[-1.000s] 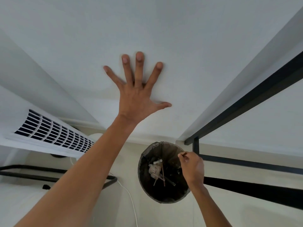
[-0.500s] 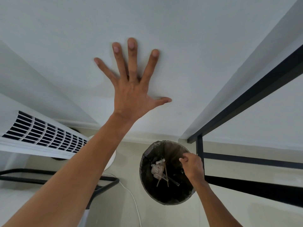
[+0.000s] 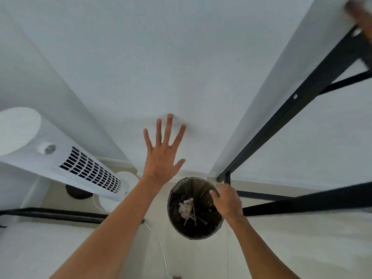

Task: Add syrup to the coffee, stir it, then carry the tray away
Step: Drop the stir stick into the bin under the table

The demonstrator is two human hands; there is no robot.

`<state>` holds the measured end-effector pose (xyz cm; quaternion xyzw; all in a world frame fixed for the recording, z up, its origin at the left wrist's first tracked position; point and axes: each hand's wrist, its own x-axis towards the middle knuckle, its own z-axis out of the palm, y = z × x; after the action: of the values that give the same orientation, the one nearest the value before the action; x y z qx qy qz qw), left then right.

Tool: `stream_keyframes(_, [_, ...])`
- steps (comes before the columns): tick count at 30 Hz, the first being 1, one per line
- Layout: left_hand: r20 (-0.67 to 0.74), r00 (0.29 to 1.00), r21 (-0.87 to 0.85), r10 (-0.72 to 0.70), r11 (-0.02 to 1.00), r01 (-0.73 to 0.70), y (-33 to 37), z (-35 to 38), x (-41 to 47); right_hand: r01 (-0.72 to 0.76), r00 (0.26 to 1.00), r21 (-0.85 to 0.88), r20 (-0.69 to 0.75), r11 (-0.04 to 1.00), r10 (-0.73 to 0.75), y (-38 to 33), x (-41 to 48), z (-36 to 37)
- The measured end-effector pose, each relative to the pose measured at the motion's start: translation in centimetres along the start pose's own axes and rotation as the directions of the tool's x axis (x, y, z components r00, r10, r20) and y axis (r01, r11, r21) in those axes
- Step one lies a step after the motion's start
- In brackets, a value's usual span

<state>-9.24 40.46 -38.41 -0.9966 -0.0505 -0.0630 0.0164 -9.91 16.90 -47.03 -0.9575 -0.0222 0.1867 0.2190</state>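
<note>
Two hands in view, neither carrying anything I can confirm. The left hand is spread flat, fingers splayed, pressed against the white wall at centre frame, released and empty, apparently bracing. The right hand hangs over the right rim of the round dark bin at lower centre, fingers curled loosely downward; whether a small item sits between the fingers I cannot tell. Inside the bin: crumpled white paper and thin wooden sticks, probably used stirrers. A white tower fan leans across the left of the frame; its cord trails over the floor just left of the bin. A black desk frame runs up the right side. Coffee, syrup and tray: none in view, location unknown from here. Judgement: this is disposal, with the tray carry not yet done. Risks: the cord lies near the feet, a snag could topple the fan; the hand close to the rim could tip the bin; straightening up beside the frame invites a knock. Writing or brands: none legible.
</note>
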Motion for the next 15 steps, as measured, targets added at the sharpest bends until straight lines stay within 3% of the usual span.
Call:
stream_keyframes(3, [0.276, 0.959, -0.013, -0.069, 0.997, 0.076, -0.6, -3.4, -4.7, 0.046, 0.997, -0.066, 0.063, 0.997, -0.042, -3.2, -4.0, -4.9])
stream_keyframes(6, [0.411, 0.904, -0.010, -0.119, 0.991, 0.135, -1.4, -8.7, -8.6, 0.111, 0.989, -0.119, 0.114, 0.987, -0.098, -6.9, -8.1, -10.2])
stream_keyframes(10, [0.416, 0.896, -0.001, -0.155, 0.985, 0.171, -2.2, -18.0, -11.4, 0.246, 0.969, -0.153, 0.037, 0.957, -0.243, -12.1, -13.5, -17.4])
stream_keyframes(15, [0.309, 0.931, -0.037, -0.193, 0.976, 0.215, -2.9, -27.7, -12.0, 0.354, 0.912, -0.200, -0.144, 0.914, -0.385, -16.9, -17.5, -26.3])
